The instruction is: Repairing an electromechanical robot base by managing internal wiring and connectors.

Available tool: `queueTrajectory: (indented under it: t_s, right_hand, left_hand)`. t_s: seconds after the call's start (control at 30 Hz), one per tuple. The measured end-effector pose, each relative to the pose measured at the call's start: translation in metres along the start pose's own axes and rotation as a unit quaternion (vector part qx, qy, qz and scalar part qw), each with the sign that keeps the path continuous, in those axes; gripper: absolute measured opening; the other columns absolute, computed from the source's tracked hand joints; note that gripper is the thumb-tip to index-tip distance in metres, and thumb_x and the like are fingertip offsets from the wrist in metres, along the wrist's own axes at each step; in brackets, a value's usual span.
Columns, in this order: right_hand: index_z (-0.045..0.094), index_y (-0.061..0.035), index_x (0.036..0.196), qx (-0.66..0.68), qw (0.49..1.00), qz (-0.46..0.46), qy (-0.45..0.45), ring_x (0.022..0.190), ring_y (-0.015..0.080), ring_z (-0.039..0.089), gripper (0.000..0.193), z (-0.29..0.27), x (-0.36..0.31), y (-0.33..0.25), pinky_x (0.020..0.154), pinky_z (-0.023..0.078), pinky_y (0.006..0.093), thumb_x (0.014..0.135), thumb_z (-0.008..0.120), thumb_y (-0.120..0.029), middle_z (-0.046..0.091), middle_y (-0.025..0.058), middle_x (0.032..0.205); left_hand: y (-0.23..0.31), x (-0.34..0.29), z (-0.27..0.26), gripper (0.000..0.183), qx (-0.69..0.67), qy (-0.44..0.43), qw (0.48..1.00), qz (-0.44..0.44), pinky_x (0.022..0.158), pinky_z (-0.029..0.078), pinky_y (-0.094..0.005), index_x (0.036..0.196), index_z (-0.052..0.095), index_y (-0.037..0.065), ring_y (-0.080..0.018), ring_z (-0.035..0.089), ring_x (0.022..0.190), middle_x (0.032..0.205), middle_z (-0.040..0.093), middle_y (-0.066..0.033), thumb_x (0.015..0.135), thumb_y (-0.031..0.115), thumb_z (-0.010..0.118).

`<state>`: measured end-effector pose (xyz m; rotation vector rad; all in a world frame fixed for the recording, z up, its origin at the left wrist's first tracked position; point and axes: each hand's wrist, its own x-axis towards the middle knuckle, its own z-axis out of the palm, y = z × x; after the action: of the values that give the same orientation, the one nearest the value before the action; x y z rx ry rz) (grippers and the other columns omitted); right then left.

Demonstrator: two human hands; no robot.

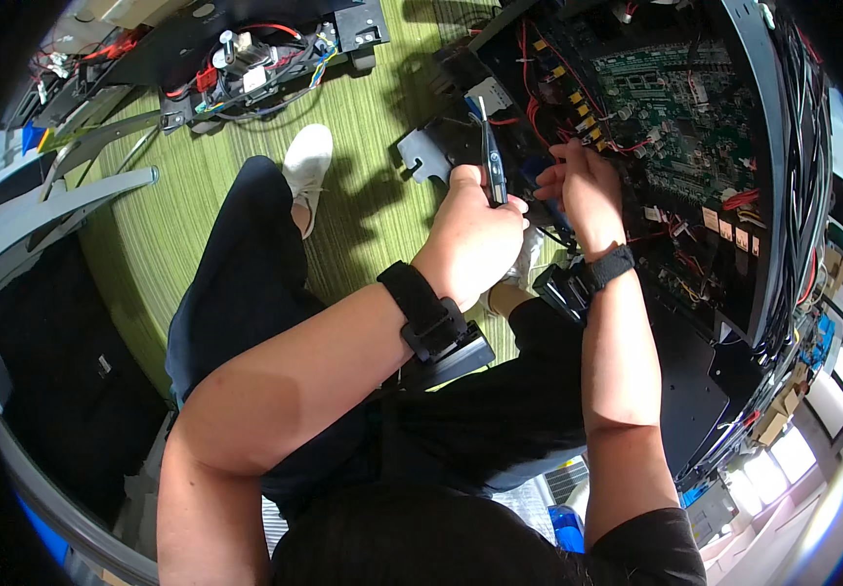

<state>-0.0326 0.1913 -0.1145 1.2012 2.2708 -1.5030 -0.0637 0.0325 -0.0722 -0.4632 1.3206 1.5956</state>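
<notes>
My left hand is closed round a slim black hand tool with a narrow, pale metal tip pointing away from me; its exact kind is unclear. To its right, my right hand reaches into an open black cabinet. Its fingers are curled together beside a row of yellow connectors and thin red wires. What lies between those fingertips is hidden. A large green circuit board is mounted just beyond and to the right of this hand. Both wrists wear black straps with dark devices attached.
The cabinet's black frame carries a thick bundle of cables along its right side. A grey notched bracket is left of the tool. A wheeled unit with exposed wiring stands at the far left on green striped carpet.
</notes>
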Motion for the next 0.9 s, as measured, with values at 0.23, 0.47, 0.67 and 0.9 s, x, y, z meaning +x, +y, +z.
queueTrajectory:
  t_s: [0.23,0.47,0.67,0.9]
  right_hand:
    - [0.049,-0.0005,0.105,0.225,0.969,0.101,-0.015,0.054,0.0143,0.058,0.046,0.008,0.011,0.006,0.046,0.038,0.0240,0.098,0.028,-0.041,0.056,0.0044,0.066]
    - [0.046,-0.0038,0.105,0.293,0.944,0.145,0.030,0.057,0.0160,0.058,0.036,0.017,0.018,0.003,0.048,0.038,0.0269,0.098,0.028,-0.034,0.056,0.0049,0.071]
    - [0.044,-0.0053,0.103,0.314,0.938,0.139,0.048,0.057,0.0171,0.057,0.028,0.019,0.019,0.006,0.050,0.038,0.0278,0.096,0.031,-0.029,0.056,0.0054,0.073]
    - [0.049,-0.0028,0.096,0.357,0.924,0.136,-0.021,0.057,0.0165,0.054,0.024,0.035,0.005,0.014,0.055,0.043,0.0295,0.095,0.033,-0.022,0.056,0.0061,0.073]
  left_hand:
    - [0.006,-0.001,0.001,0.024,0.004,0.000,1.000,-0.003,0.070,0.049,-0.0250,0.107,0.039,-0.002,-0.0125,0.056,0.077,0.090,0.053,-0.0074,0.087,0.000,0.051]
    - [0.007,-0.002,-0.004,0.025,-0.003,-0.001,1.000,0.000,0.068,0.049,-0.0249,0.108,0.038,-0.002,-0.0123,0.055,0.076,0.090,0.053,-0.0072,0.087,0.000,0.051]
    - [0.008,-0.002,-0.007,0.028,-0.008,-0.006,1.000,0.000,0.068,0.049,-0.0252,0.111,0.036,-0.002,-0.0129,0.055,0.077,0.092,0.052,-0.0077,0.087,0.000,0.051]
    - [0.002,0.004,-0.007,0.028,-0.010,-0.020,0.999,0.027,0.070,0.049,-0.0265,0.110,0.036,0.000,-0.0136,0.055,0.080,0.095,0.051,-0.0084,0.087,0.000,0.051]
